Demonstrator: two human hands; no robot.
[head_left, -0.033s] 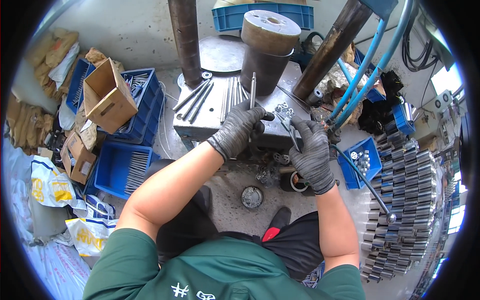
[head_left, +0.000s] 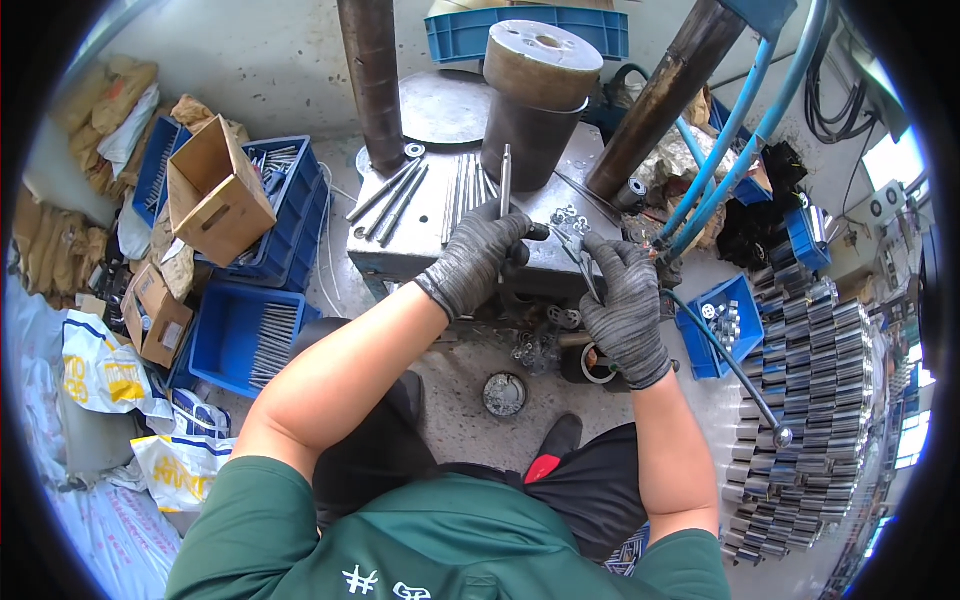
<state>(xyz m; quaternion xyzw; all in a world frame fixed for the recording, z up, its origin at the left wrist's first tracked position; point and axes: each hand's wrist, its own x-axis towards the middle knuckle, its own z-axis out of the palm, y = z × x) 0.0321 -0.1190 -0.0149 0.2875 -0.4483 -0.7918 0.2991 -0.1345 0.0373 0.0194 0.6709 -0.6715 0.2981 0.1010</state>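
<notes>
My left hand (head_left: 470, 258), in a dark grey knit glove, is closed around an upright steel rod (head_left: 506, 178) over the front of the metal work table (head_left: 405, 258). In my right hand (head_left: 628, 318), gloved alike, is a pair of pliers (head_left: 583, 264), its tips pointing up and left, close to the left hand's fingers. Beyond the tips lie several small metal rings (head_left: 570, 218) on the table. Left of the rod, several loose steel rods (head_left: 388, 205) lie slanted, with a tighter row of rods (head_left: 460, 195) beside them. The rod's lower end is partly hidden by my glove.
A thick steel cylinder (head_left: 530, 140) stands on the table between two posts (head_left: 372, 90). Blue bins (head_left: 225, 335) and a cardboard box (head_left: 218, 195) are at left. On the right are a blue bin of parts (head_left: 722, 325), stacked metal tubes (head_left: 810, 400) and a ball-ended lever (head_left: 745, 385).
</notes>
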